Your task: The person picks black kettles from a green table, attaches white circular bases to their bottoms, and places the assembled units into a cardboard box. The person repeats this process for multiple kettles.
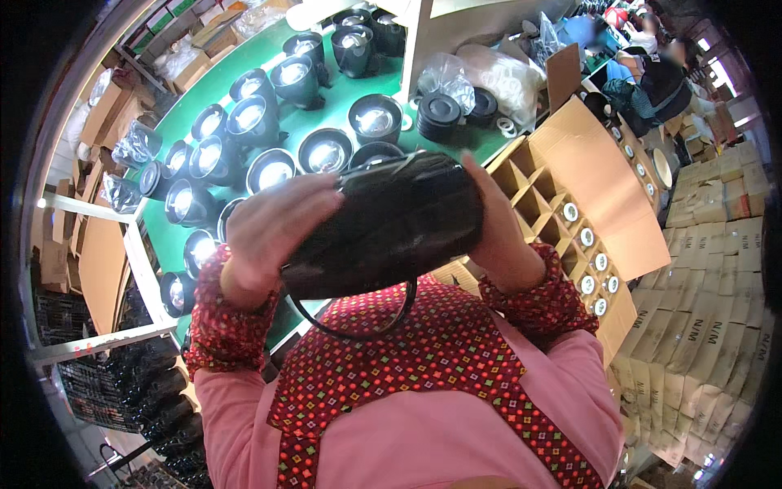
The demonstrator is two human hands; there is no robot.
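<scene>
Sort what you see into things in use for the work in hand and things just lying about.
Likely in use:
black cylinder, between the left hand and right hand
black lamps on the green table
perhaps the divided carton

Apparently lying about:
clear plastic bag
stacked cartons

I grip a black cylinder; my apron and sleeve covers are dark red with multicoloured diamonds, my shirt pink, the tabletop green.

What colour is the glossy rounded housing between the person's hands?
The glossy rounded housing is black; it shows best in the head view.
</scene>
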